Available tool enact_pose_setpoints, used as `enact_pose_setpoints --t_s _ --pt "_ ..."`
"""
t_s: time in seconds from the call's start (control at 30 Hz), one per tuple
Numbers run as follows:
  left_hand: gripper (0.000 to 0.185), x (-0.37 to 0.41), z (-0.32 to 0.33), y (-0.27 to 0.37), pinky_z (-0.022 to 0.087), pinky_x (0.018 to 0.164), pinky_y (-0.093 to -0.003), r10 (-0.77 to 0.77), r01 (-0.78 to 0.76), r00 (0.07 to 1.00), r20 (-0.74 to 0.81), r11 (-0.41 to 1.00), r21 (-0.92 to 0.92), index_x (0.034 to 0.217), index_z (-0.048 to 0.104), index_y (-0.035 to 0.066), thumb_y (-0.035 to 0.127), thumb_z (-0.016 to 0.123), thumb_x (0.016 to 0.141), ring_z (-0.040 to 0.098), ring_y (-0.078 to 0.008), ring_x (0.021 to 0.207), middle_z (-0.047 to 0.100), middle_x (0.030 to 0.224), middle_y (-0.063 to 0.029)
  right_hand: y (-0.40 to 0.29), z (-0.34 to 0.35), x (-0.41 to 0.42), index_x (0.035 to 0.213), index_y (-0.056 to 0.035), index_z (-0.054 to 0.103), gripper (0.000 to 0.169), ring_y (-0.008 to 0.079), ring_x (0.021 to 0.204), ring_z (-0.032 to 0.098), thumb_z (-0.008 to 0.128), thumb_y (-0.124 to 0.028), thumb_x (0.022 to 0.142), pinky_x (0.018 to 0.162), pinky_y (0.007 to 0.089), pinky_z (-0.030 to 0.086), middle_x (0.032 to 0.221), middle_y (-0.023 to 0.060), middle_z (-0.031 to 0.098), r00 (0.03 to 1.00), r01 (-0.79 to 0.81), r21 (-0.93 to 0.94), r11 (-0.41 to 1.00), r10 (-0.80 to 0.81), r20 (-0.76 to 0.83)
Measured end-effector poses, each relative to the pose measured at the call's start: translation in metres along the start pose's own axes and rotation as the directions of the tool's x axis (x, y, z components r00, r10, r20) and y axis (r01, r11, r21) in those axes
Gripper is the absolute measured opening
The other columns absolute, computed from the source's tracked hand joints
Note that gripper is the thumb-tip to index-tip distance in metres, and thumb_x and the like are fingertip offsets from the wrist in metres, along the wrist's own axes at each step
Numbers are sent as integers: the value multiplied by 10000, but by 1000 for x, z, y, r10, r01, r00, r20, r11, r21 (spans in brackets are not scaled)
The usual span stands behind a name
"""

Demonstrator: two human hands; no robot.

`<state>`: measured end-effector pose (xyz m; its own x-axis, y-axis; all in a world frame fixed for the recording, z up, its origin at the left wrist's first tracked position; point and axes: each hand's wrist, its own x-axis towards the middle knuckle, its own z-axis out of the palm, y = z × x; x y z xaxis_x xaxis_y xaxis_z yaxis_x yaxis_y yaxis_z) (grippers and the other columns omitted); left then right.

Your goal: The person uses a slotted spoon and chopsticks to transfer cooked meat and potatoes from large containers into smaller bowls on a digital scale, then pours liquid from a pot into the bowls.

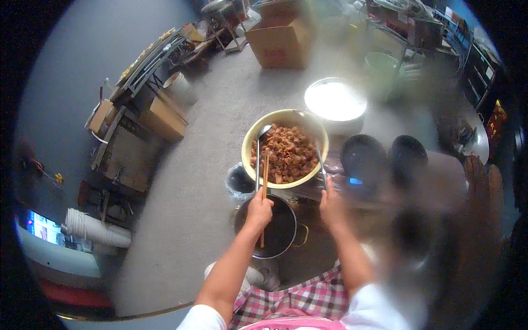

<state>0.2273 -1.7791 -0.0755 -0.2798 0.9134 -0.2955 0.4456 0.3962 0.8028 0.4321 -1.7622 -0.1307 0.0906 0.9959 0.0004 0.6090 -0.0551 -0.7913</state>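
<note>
A large cream-coloured basin [248,168] holds many chunks of brown meat [287,153]. My left hand [260,209] is closed around a metal ladle [258,161] and a pair of wooden chopsticks [265,175]; the ladle's bowl rests at the basin's left inner side. In my right hand [331,204] is the handle of a long metal utensil [321,165], which reaches over the basin's right rim; its far end is blurred. Below the basin, partly under my left hand, stands a dark-inside pot [280,231] with a looped handle.
A bright round metal lid or tray [336,99] lies beyond the basin. A plastic-lined bin [239,181] stands left of it. Two dark round objects [363,154] are at the right. Cardboard boxes [276,43] and a side table [132,152] stand farther off. Haze blurs the right side.
</note>
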Motion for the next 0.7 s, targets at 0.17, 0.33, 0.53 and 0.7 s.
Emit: enact_pose_setpoints --t_s 0.17,0.33,0.53,0.7 --pt "368 71 62 -8 428 774 -420 -15 59 990 -138 946 317 1154 436 -26 86 357 813 545 -388 924 563 947 -266 32 7 -5 1343 -130 248 525 377 673 529 432 -147 852 610 468 431 767 211 520 989 142 9 990 -141 -42" --pt "316 93 88 -13 420 798 -407 -120 167 940 -319 978 125 1074 473 -36 69 387 789 543 -383 936 564 969 -257 23 -8 0 1346 -114 230 513 385 698 547 399 -170 865 627 468 459 803 220 530 999 -2 -89 996 5 35" --pt "285 112 103 12 433 780 -380 -64 121 965 -254 969 216 1007 535 3 37 420 748 558 -345 896 582 937 -210 25 -8 16 1317 -65 278 495 403 733 557 422 -135 849 663 464 436 800 270 562 994 -57 77 995 49 101" --pt "322 106 120 58 428 801 -380 -105 178 969 -222 924 339 1061 546 46 56 428 761 555 -326 937 586 989 -181 23 -9 19 1301 -48 303 491 434 768 549 446 -115 836 686 462 423 777 292 560 994 -80 227 971 61 89"
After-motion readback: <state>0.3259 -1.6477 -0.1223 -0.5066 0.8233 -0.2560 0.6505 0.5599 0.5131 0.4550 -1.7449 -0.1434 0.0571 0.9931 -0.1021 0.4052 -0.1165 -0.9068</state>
